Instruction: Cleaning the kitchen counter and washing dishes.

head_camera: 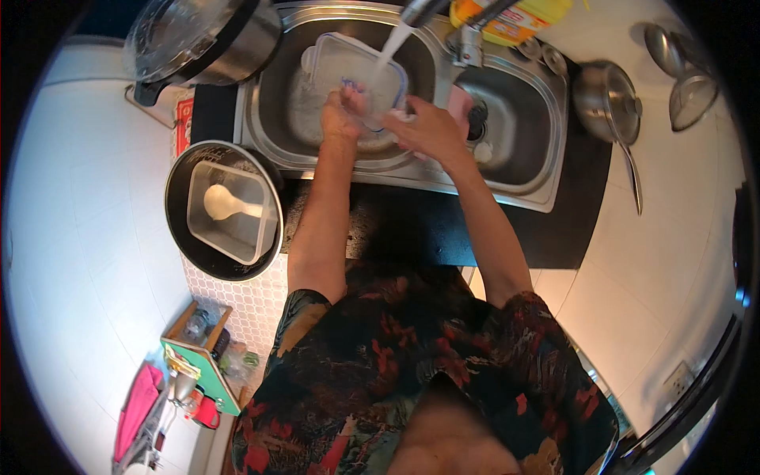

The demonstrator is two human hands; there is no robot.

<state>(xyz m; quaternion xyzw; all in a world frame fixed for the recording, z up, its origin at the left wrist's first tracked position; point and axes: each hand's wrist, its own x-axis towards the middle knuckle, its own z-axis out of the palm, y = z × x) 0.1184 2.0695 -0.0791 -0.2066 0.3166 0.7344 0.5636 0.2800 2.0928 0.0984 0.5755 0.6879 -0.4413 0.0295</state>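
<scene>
Over the larger left basin of a steel double sink, my left hand holds the near side of a clear plastic lid with a blue rim. Water runs from the faucet onto it. My right hand is at the lid's right corner, its fingers bent; something pale shows at the fingertips, too unclear to name. A pink cloth lies by the divider, beside a dark scrubber in the smaller basin.
Left of the sink, a dark round pot holds a plastic container with a rice paddle. A large steel pot stands at the upper left. A yellow bottle is behind the faucet; a lidded saucepan hangs at right.
</scene>
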